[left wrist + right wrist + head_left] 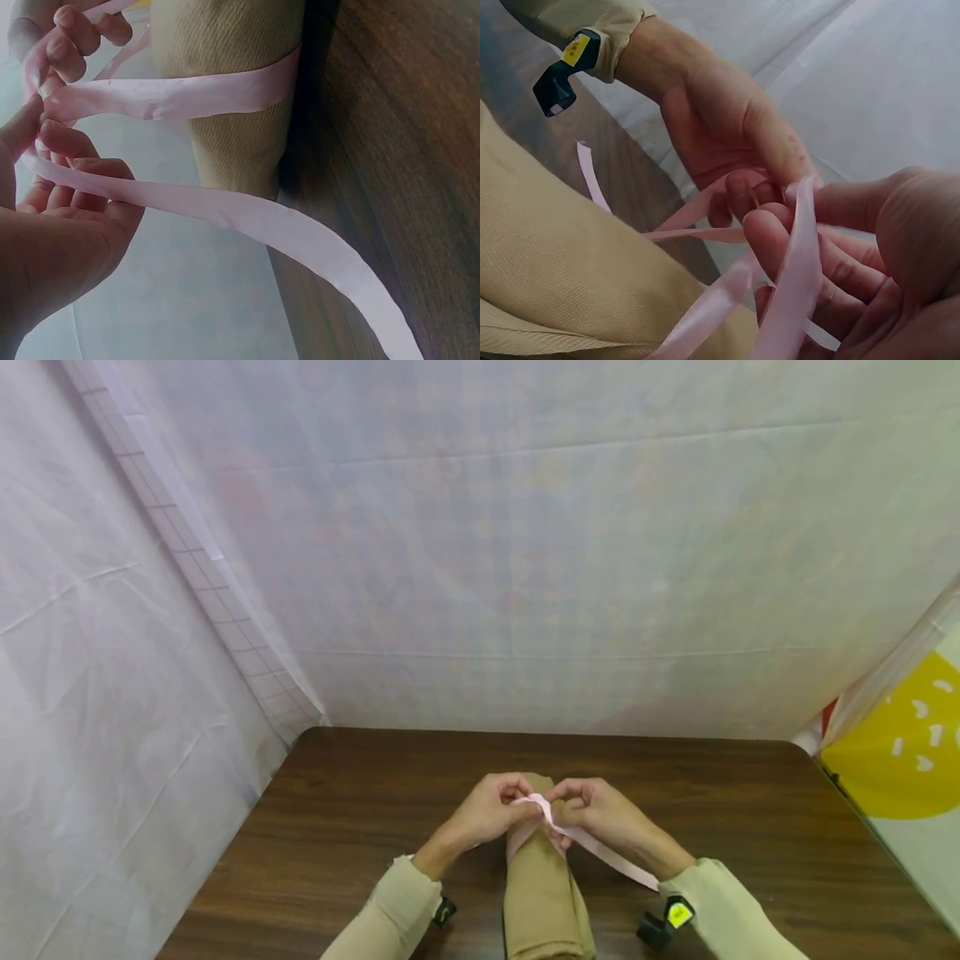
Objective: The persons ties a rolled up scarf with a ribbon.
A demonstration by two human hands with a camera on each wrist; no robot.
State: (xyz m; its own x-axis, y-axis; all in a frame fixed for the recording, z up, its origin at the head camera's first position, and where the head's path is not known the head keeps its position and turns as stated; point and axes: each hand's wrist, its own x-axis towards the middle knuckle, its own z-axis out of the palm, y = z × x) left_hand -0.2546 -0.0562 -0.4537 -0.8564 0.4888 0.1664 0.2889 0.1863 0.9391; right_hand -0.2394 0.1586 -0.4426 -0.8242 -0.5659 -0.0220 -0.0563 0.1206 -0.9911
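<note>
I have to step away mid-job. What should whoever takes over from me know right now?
Left hand: pinches the pink ribbon above the cloth roll.
Right hand: pinches the same ribbon where the two ends cross.
Tan cloth roll: lies on the brown table, its far end between the hands.
Done: ribbon passed round the roll, ends crossed on top.
Left: no finished knot or bow shows yet; one loose end trails toward the right sleeve.

Light is soft and even, diffused through the white sheeting (525,568); shadows on the table (750,827) are faint. The head view bends at its edges. In the wrist views the ribbon (247,217) beside the fingers (82,169) is fairly sharp, while the nearest palm blurs. No glare.
</note>
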